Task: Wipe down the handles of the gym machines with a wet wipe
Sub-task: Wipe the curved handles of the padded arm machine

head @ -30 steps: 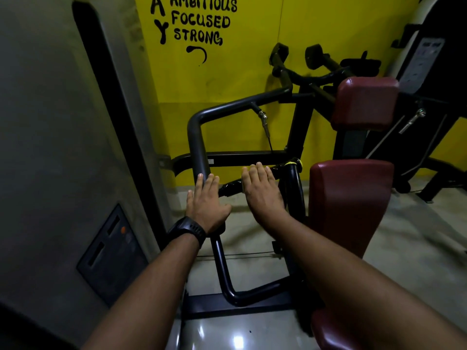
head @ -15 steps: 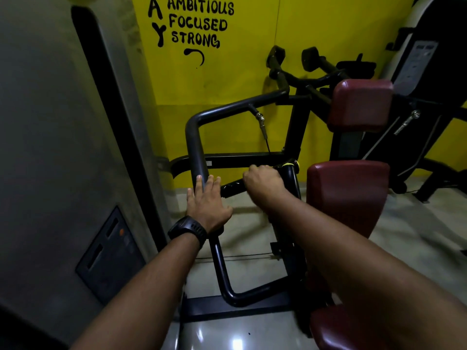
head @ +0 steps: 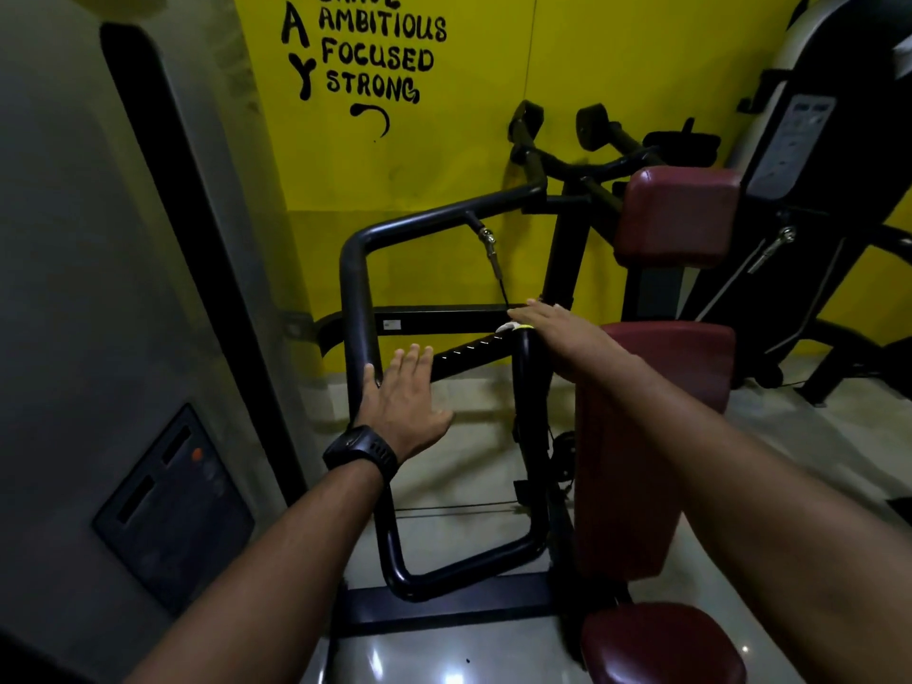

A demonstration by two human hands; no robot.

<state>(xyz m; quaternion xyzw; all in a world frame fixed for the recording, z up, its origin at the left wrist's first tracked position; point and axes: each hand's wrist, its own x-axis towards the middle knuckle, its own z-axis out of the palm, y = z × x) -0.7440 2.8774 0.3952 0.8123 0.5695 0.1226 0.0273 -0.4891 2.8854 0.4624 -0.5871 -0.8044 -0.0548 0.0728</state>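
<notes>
The machine's black handle slants between the bent tubular arm and an upright post. My left hand, with a black watch on its wrist, lies flat with straight fingers against the arm tube, its fingertips near the handle's left end. My right hand reaches over the handle's right end with its fingers stretched out. A small white and yellow piece shows under its fingertips. I cannot tell whether that piece is a wet wipe.
Dark red pads and a seat stand at the right. A grey shroud walls in the left. A yellow wall with lettering is behind. Another machine stands at the far right. The floor is glossy.
My right hand, curled over the handle half a second ago, has slid right to the handle's end and now lies flat. My left hand has stayed flat on the arm tube.
</notes>
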